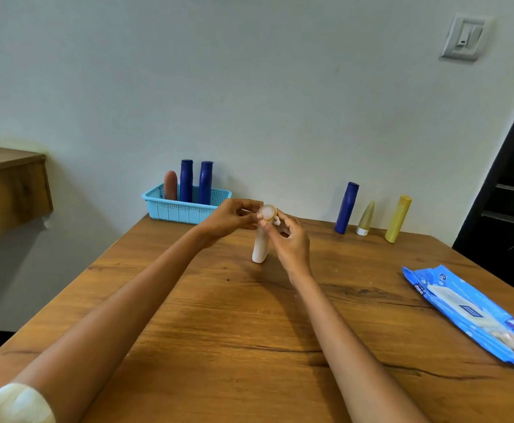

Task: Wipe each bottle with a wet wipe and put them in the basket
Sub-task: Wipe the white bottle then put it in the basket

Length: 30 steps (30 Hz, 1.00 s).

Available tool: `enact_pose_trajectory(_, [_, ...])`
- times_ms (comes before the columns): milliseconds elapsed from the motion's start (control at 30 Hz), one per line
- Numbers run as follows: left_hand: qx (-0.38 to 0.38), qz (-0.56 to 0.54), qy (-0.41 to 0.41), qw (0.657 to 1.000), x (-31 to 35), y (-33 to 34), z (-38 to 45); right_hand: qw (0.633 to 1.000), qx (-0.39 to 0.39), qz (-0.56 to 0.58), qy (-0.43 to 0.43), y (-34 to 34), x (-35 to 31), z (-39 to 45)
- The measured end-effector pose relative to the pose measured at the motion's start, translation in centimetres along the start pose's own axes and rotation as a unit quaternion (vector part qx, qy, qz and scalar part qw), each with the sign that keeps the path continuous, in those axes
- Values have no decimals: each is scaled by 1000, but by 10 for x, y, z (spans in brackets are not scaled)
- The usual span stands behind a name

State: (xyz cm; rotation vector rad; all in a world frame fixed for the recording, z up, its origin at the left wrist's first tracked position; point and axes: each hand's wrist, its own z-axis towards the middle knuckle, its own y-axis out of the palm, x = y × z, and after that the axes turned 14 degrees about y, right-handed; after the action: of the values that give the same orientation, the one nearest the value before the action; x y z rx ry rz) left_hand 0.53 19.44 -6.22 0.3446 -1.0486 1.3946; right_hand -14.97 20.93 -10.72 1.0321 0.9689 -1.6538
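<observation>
Both hands [234, 219] [289, 239] apparently pinch white bottle's [260, 245] top.

Soft, even daylight fills the room, moderately bright, with no harsh glare. Faint shadows of the 2 forearms fall on the desk [249, 346] beneath them. The wide-angle lens bends lines near the edges, tilting the wall switch [463, 38]. Detail is slightly soft throughout, and the near sleeve [14, 404] is blurred.
</observation>
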Motion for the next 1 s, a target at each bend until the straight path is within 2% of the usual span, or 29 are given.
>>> enact_pose_trajectory(100, [10, 10, -7, 1000, -5, 0, 1, 999, 32, -6, -13, 0, 1, 0])
enact_pose_trajectory(300, [78, 28, -4, 997, -10, -1, 1, 997, 58, -19, -43, 1, -1, -2])
enact_pose_trajectory(500, [128, 53, 6, 990, -12, -1, 2, 991, 114, -29, -62, 1, 1, 1])
enact_pose_trajectory(733, [85, 118, 16, 989, -8, 7, 3, 991, 128, -29, -41, 6, 2, -1])
enact_pose_trajectory(867, [104, 86, -3, 991, -5, 10, 1, 993, 109, -14, -40, 10, 0, -7])
enact_pose_trajectory(1000, [48, 23, -25, 998, -2, -1, -2, 994, 108, 0, -16, 10, -1, -7])
